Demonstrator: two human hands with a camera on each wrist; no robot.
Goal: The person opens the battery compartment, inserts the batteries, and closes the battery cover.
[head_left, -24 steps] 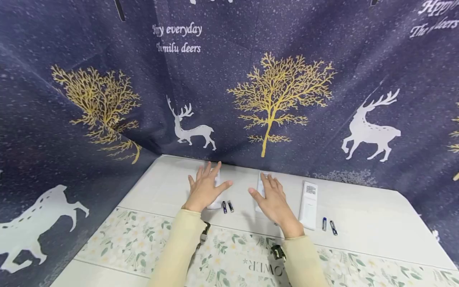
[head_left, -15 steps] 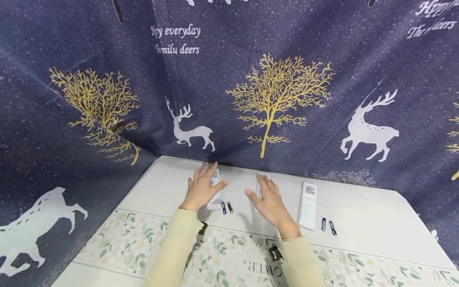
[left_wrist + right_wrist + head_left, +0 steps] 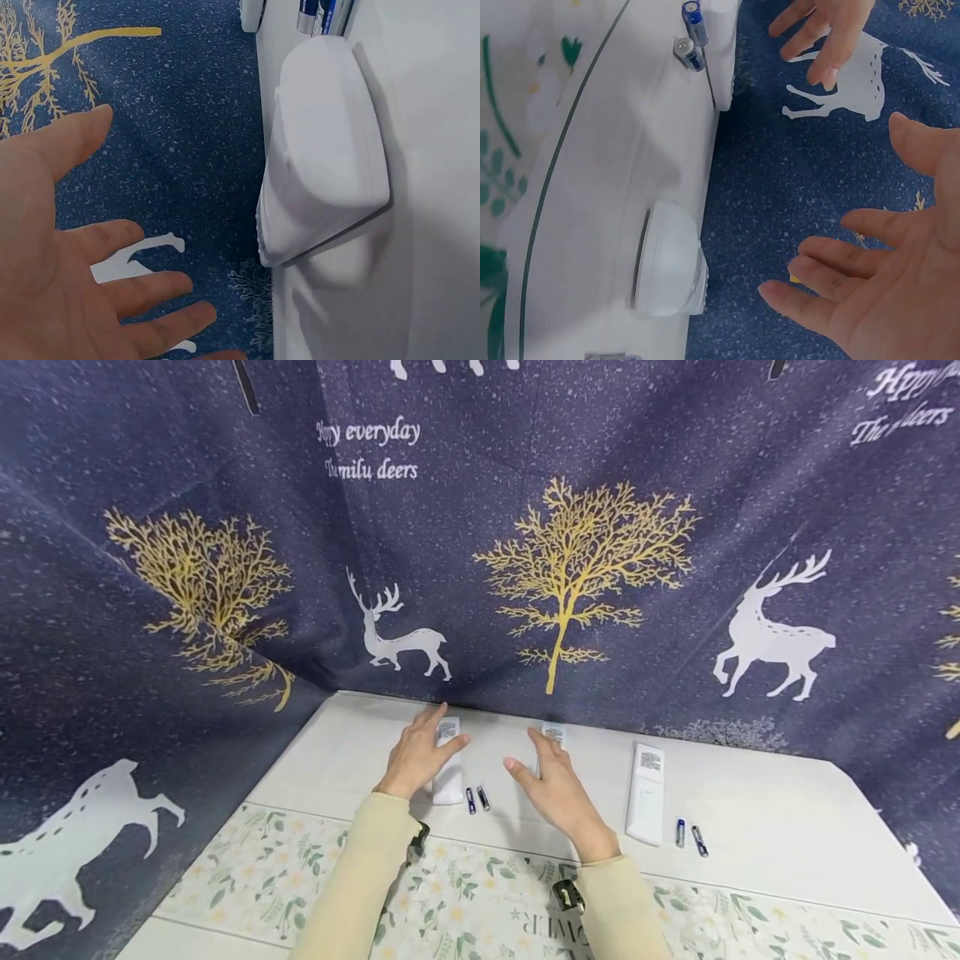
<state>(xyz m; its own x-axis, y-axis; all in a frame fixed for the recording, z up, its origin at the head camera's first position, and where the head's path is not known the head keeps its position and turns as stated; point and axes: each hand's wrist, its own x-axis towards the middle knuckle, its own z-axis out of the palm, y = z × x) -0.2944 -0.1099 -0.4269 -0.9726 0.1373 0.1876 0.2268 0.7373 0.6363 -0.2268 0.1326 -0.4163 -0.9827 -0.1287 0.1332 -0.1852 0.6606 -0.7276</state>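
Observation:
Three white remote controls lie in a spaced row, each with a printed code label. My left hand [image 3: 415,760] hovers over the left remote [image 3: 448,787], fingers spread and holding nothing; it covers part of that remote's left side. In the left wrist view the same remote [image 3: 330,142] shows its rounded end, apart from the fingers. My right hand [image 3: 558,789] hovers over the middle remote [image 3: 555,733], hiding most of it, its fingers relaxed. The right wrist view shows a gap between this remote [image 3: 667,259] and the fingers. Two batteries [image 3: 471,800] lie right of the left remote.
At the right lies the third remote [image 3: 645,797], with a blue-and-silver battery [image 3: 680,833] and another battery [image 3: 700,841] beside it. A floral strip [image 3: 465,885] crosses the white table [image 3: 787,827]. A dark blue deer-print cloth [image 3: 480,610] hangs behind and at the left.
Both hands have shifted slightly left and back toward the person, uncovering more of the left remote and the middle remote's label. The remotes and batteries stay in place.

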